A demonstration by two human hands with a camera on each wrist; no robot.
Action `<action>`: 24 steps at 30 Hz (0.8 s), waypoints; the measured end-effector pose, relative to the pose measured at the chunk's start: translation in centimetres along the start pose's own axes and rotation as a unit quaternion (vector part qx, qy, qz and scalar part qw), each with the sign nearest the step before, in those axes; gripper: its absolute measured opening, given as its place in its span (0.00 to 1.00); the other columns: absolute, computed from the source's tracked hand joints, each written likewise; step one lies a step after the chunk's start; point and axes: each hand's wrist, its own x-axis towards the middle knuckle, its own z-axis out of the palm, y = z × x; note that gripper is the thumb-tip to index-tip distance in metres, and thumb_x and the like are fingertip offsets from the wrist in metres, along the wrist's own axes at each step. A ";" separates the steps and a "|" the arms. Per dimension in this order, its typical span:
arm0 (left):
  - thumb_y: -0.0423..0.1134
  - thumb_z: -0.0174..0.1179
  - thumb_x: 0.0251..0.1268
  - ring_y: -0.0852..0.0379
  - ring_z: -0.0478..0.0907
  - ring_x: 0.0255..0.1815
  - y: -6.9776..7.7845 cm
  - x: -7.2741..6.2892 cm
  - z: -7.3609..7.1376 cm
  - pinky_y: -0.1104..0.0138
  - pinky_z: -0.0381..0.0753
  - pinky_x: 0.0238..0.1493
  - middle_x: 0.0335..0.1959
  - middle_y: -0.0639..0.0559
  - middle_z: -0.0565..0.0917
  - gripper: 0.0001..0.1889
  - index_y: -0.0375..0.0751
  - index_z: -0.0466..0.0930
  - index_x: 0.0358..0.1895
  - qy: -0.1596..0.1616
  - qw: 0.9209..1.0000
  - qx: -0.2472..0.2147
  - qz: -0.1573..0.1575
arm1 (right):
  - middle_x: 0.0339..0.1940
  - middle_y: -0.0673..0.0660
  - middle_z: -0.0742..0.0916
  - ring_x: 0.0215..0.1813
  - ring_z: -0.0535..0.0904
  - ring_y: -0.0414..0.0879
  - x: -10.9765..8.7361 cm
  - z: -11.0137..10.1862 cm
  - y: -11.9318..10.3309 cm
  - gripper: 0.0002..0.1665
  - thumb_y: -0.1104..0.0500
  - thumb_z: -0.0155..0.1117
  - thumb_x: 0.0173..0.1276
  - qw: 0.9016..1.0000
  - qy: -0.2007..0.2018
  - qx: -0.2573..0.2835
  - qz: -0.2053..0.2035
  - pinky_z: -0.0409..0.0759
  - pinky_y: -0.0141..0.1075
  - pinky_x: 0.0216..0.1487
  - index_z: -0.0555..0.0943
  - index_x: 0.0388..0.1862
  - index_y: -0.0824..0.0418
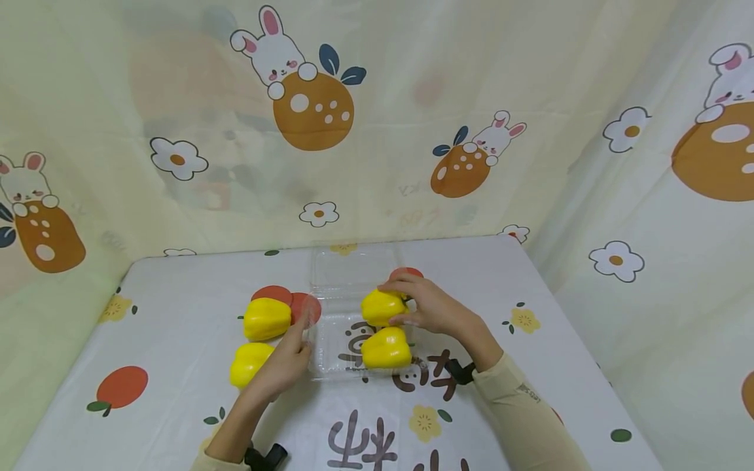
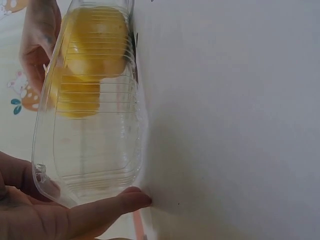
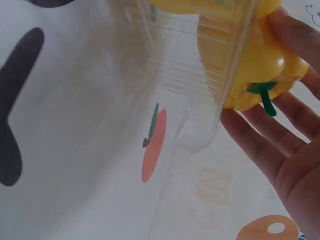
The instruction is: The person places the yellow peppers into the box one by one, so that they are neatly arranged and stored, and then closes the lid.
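Note:
My right hand (image 1: 430,304) grips a yellow bell pepper (image 1: 381,307) with thumb and fingers, at the right side of a clear plastic box (image 1: 330,374). The right wrist view shows that pepper's green stem (image 3: 269,102) facing the fingers. A second bell pepper (image 1: 386,348) lies nearer me in the box's right part. At the box's left wall rests my left hand (image 1: 285,363), with its index finger extended along the wall. In the left wrist view, the thumb (image 2: 122,201) lies straight along the box's end, its tip near the table.
Two more yellow bell peppers, one farther back (image 1: 267,319) and one nearer (image 1: 250,363), lie left of the box, the nearer partly behind my left hand. The box's clear lid (image 1: 353,271) lies folded back toward the rear curtain (image 1: 389,183). A printed cloth (image 1: 177,327) covers the table.

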 end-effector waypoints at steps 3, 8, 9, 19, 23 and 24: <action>0.25 0.43 0.81 0.34 0.44 0.90 0.0 0.1 0.0 0.38 0.51 0.83 0.90 0.39 0.44 0.38 0.37 0.39 0.87 0.000 1.000 0.003 0.002 | 0.65 0.55 0.84 0.63 0.81 0.51 0.0 0.1 0.1 0.38 0.53 0.81 0.64 1.000 0.000 -0.001 0.000 0.82 0.49 0.71 0.80 0.73 0.55; 0.24 0.44 0.80 0.35 0.45 0.90 0.0 0.2 0.0 0.40 0.52 0.83 0.90 0.39 0.44 0.39 0.37 0.39 0.87 0.002 1.000 0.010 0.009 | 0.65 0.54 0.84 0.63 0.82 0.51 0.0 0.2 0.3 0.38 0.53 0.81 0.63 1.000 0.005 -0.003 -0.008 0.83 0.50 0.71 0.80 0.72 0.55; 0.24 0.44 0.79 0.35 0.45 0.90 -0.1 0.2 0.1 0.40 0.52 0.83 0.90 0.39 0.44 0.39 0.37 0.38 0.87 0.003 1.000 0.010 0.009 | 0.65 0.54 0.85 0.64 0.82 0.50 0.0 0.2 0.3 0.38 0.53 0.81 0.63 1.000 0.005 -0.003 -0.010 0.83 0.50 0.71 0.81 0.72 0.55; 0.24 0.43 0.79 0.34 0.46 0.89 -0.1 0.1 0.2 0.39 0.53 0.82 0.90 0.38 0.43 0.39 0.35 0.39 0.87 0.002 1.000 0.007 0.007 | 0.65 0.53 0.86 0.65 0.80 0.50 0.1 0.3 0.1 0.38 0.52 0.81 0.63 1.000 -0.007 -0.013 -0.004 0.82 0.50 0.72 0.81 0.72 0.55; 0.24 0.43 0.80 0.35 0.46 0.90 -0.1 0.1 0.2 0.39 0.52 0.83 0.90 0.39 0.44 0.38 0.36 0.39 0.87 0.003 1.000 0.007 0.007 | 0.67 0.53 0.86 0.67 0.80 0.51 0.2 0.3 0.1 0.38 0.52 0.81 0.64 1.000 -0.010 -0.017 0.002 0.81 0.51 0.73 0.81 0.72 0.54; 0.24 0.43 0.80 0.35 0.46 0.90 -0.1 0.1 0.2 0.39 0.51 0.83 0.90 0.38 0.44 0.38 0.36 0.39 0.87 0.003 1.000 0.007 0.006 | 0.67 0.53 0.86 0.68 0.80 0.51 0.3 0.4 0.1 0.38 0.51 0.81 0.64 1.000 -0.011 -0.018 0.004 0.80 0.51 0.73 0.81 0.72 0.54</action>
